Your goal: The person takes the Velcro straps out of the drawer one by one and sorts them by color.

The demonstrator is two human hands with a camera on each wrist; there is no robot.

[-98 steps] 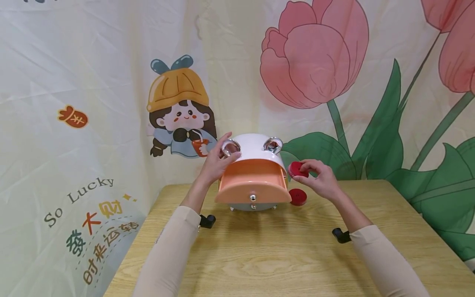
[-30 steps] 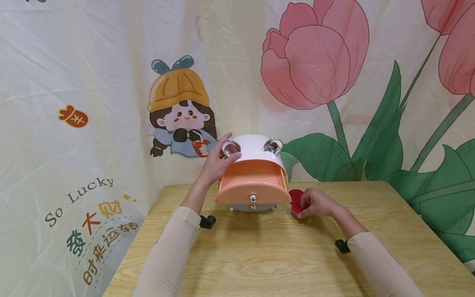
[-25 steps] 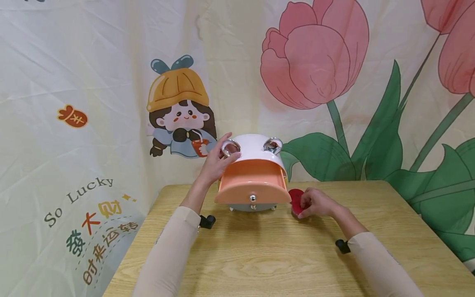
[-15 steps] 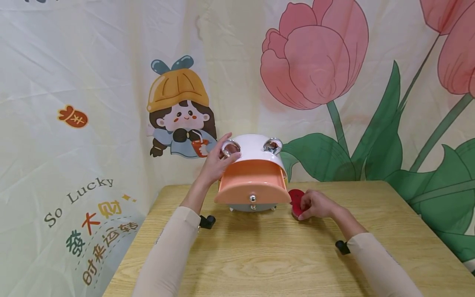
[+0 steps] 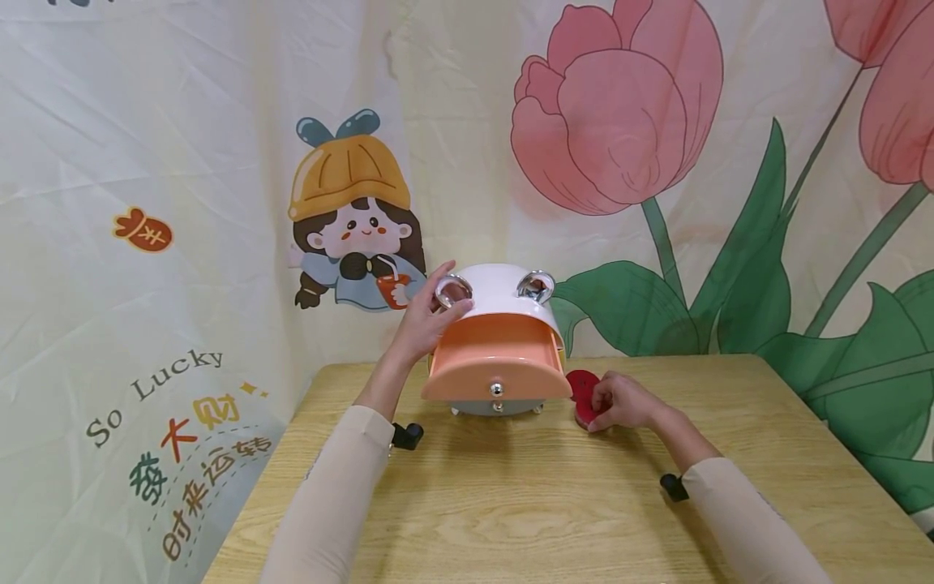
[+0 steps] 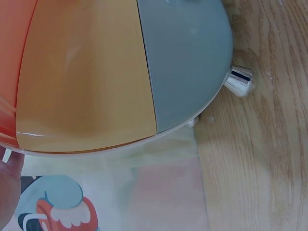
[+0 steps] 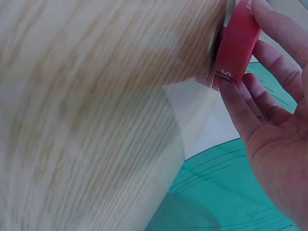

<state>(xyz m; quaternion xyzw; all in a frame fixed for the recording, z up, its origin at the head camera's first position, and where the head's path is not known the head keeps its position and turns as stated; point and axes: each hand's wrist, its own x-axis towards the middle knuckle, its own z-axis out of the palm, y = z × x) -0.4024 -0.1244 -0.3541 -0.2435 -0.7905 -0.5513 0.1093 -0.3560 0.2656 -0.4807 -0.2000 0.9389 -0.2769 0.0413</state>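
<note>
A small drawer cabinet [image 5: 496, 282] with a white domed top and silver ring ears stands at the back of the table. Its top orange drawer [image 5: 498, 378] is pulled out. My left hand [image 5: 423, 326] grips the cabinet's left ear, thumb in front. Yellow [image 6: 86, 77] and grey-blue [image 6: 190, 62] drawers lie below in the left wrist view, both pushed in. Right of the cabinet, my right hand [image 5: 629, 400] pinches a roll of red ribbon [image 7: 239, 43] with white lettering between thumb and fingers. Another red roll [image 5: 581, 379] shows just behind it, partly covered.
The wooden table [image 5: 511, 503] meets a printed curtain [image 5: 467, 122] of tulips and a cartoon figure along its back edge. Black wrist devices [image 5: 409, 436] sit below both hands. The cabinet's silver foot [image 6: 239, 81] rests on the tabletop.
From about three seconds ago, my right hand has come down from beside the cabinet top with its ribbon roll, to the other roll on the table. Within the last second, hardly anything moves.
</note>
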